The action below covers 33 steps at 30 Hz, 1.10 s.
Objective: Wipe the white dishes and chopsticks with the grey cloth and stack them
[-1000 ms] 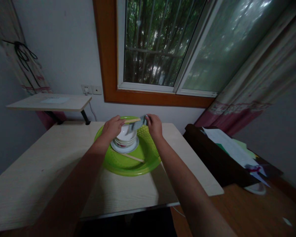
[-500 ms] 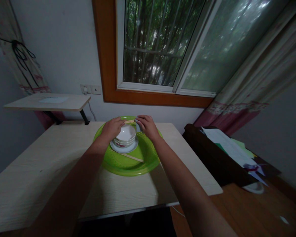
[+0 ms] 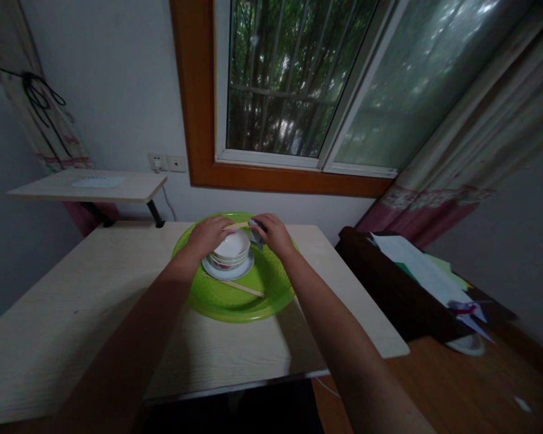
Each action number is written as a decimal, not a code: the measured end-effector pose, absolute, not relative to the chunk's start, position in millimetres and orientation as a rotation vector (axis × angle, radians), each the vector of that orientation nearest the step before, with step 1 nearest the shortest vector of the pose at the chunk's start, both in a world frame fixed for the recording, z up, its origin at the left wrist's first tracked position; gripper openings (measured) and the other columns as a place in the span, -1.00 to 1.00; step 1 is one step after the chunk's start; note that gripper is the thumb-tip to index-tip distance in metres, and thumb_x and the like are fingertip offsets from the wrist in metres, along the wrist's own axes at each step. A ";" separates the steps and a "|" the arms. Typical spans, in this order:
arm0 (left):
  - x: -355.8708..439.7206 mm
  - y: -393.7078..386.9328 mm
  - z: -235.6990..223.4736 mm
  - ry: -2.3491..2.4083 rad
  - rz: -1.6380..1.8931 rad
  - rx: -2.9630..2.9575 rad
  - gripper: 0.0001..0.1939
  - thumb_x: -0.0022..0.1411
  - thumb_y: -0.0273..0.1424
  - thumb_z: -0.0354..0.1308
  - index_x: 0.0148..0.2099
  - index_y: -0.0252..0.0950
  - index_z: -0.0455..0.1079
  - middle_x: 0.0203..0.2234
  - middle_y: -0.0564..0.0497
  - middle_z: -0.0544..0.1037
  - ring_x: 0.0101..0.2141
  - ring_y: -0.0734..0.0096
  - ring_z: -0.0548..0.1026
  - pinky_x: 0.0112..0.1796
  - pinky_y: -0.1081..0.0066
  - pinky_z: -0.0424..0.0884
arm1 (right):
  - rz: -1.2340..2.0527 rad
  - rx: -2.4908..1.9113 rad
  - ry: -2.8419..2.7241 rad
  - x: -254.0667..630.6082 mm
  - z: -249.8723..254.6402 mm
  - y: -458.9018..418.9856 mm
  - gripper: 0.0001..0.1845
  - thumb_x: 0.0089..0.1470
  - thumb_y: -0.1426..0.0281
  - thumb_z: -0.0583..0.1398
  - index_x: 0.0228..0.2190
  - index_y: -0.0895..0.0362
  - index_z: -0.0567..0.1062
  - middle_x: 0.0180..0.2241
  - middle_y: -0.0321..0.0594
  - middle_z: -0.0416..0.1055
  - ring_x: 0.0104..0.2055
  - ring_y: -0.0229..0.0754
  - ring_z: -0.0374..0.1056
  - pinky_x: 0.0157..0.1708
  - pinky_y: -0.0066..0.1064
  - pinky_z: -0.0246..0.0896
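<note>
My left hand (image 3: pixel 209 234) is closed on one end of pale wooden chopsticks (image 3: pixel 238 226), held level above a stack of white bowls (image 3: pixel 232 247). A grey-blue cloth (image 3: pixel 256 235) is gripped in my right hand (image 3: pixel 273 232), which has it against the chopsticks' other end. The bowls rest on a white plate (image 3: pixel 228 274) inside a round green plastic basin (image 3: pixel 239 314). More chopsticks (image 3: pixel 242 288) lie in the basin in front of the plate. How many chopsticks my left hand holds, I cannot tell.
The basin stands on a pale wooden table (image 3: pixel 117 325). At the back left is a small raised shelf (image 3: pixel 90 187) with a paper on it. Papers (image 3: pixel 416 268) lie on a dark brown piece of furniture (image 3: pixel 380 289) to the right. A window is behind the table.
My right hand has moved left with the cloth, from beyond the chopsticks' tip to round their end, and then stayed close by. My left hand keeps its grip and has barely moved.
</note>
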State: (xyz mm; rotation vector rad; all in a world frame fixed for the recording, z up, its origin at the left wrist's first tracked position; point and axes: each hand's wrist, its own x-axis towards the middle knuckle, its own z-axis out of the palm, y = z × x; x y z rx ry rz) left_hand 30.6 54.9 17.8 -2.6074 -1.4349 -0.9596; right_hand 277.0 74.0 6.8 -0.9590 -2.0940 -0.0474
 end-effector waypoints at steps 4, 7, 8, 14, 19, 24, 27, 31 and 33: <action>27.6 56.2 15.9 -1.498 -0.975 -2.559 -0.70 0.35 -0.29 0.07 0.01 -0.14 0.57 -0.06 -0.08 0.63 -0.06 0.20 0.54 -0.02 0.31 0.38 | -0.053 -0.979 -2.087 276.8 6.2 75.5 -0.68 0.33 0.21 0.11 -0.05 0.08 0.56 -0.11 -0.09 0.56 -0.05 -0.07 0.41 0.04 -0.22 0.27; 26.9 57.5 14.6 -1.506 -1.012 -2.523 -0.70 0.34 -0.29 0.08 -0.02 -0.14 0.60 -0.06 -0.09 0.64 -0.07 0.15 0.56 -0.03 0.27 0.40 | -0.043 -0.985 -2.079 276.2 6.0 76.2 -0.67 0.34 0.22 0.10 -0.07 0.09 0.57 -0.12 -0.08 0.57 -0.08 -0.07 0.42 0.01 -0.23 0.29; 27.0 57.8 14.3 -1.510 -1.019 -2.512 -0.71 0.34 -0.30 0.08 -0.04 -0.14 0.61 -0.07 -0.09 0.64 -0.07 0.13 0.56 -0.03 0.26 0.40 | -0.037 -0.978 -2.081 275.9 6.0 76.3 -0.68 0.34 0.22 0.10 -0.07 0.09 0.57 -0.12 -0.08 0.57 -0.08 -0.07 0.43 0.01 -0.23 0.29; 25.7 58.3 14.0 -1.600 -1.041 -2.449 -0.72 0.33 -0.32 0.08 -0.06 -0.15 0.62 -0.07 -0.10 0.64 -0.06 0.08 0.56 -0.04 0.21 0.40 | -0.050 -0.992 -2.054 277.7 5.2 78.3 -0.69 0.34 0.27 0.09 -0.08 0.11 0.57 -0.13 -0.06 0.56 -0.07 -0.06 0.42 0.01 -0.24 0.29; 19.5 60.5 12.9 -1.693 -1.060 -2.379 -0.72 0.33 -0.30 0.08 -0.11 -0.15 0.62 -0.10 -0.12 0.65 -0.10 0.08 0.56 -0.10 0.23 0.40 | -0.068 -1.067 -1.944 284.1 8.3 78.8 -0.69 0.34 0.26 0.08 -0.10 0.11 0.56 -0.14 -0.04 0.55 -0.07 -0.03 0.40 0.02 -0.20 0.29; 21.0 60.8 12.5 -1.645 -1.015 -2.429 -0.74 0.32 -0.31 0.10 -0.12 -0.16 0.62 -0.12 -0.13 0.65 -0.12 0.10 0.57 -0.12 0.27 0.40 | -0.116 -1.017 -1.885 283.9 13.3 74.6 -0.68 0.34 0.24 0.08 -0.05 0.11 0.54 -0.09 -0.04 0.53 -0.03 -0.04 0.38 0.06 -0.18 0.26; 25.5 58.3 14.7 -1.595 -0.906 -2.472 -0.71 0.34 -0.32 0.07 -0.08 -0.19 0.61 -0.09 -0.14 0.64 -0.08 0.10 0.56 -0.07 0.26 0.39 | -0.136 -0.942 -1.974 280.2 13.2 72.9 -0.67 0.33 0.24 0.10 -0.01 0.09 0.54 -0.03 -0.06 0.52 0.02 -0.05 0.36 0.10 -0.17 0.24; 30.1 54.5 18.9 -1.611 -0.730 -2.468 -0.68 0.38 -0.31 0.02 -0.02 -0.20 0.58 -0.06 -0.10 0.63 -0.06 0.16 0.56 -0.05 0.30 0.38 | -0.118 -0.860 -2.184 274.2 11.7 69.9 -0.67 0.32 0.21 0.13 -0.01 0.03 0.57 0.01 -0.09 0.50 0.06 -0.04 0.34 0.13 -0.14 0.23; 30.6 53.8 19.7 -1.622 -0.696 -2.450 -0.67 0.39 -0.30 0.00 -0.01 -0.19 0.57 -0.05 -0.08 0.63 -0.05 0.18 0.56 -0.04 0.32 0.39 | -0.096 -0.867 -2.206 272.2 12.1 67.7 -0.67 0.34 0.23 0.09 -0.02 0.02 0.58 0.01 -0.10 0.50 0.06 -0.05 0.34 0.13 -0.13 0.23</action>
